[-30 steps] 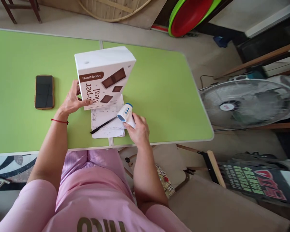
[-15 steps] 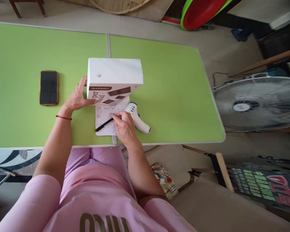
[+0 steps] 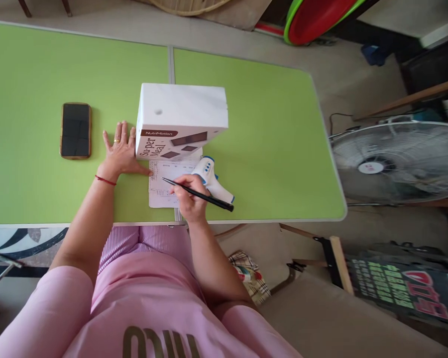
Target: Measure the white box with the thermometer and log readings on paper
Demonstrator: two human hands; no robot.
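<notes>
Right grip (image 3: 189,200): clamped on slim black pen (image 3: 211,199) — tip over white written-on paper (image 3: 163,191) before tall white cardboard box (image 3: 184,107)
Left grip (image 3: 122,154): fingers apart, empty, beside box
Writing: pen readied; marks made or left — can't tell

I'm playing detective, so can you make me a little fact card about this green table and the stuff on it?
Table: green
Left grip: fingers spread beside the box, thumb at the edge of the notepaper
Right grip: closed on a black pen, tip over the notepaper
Box: white, standing, marked NutriMotion
Gadget: white and blue, beside the right grip
Phone: dark screen, left of the left grip
</notes>
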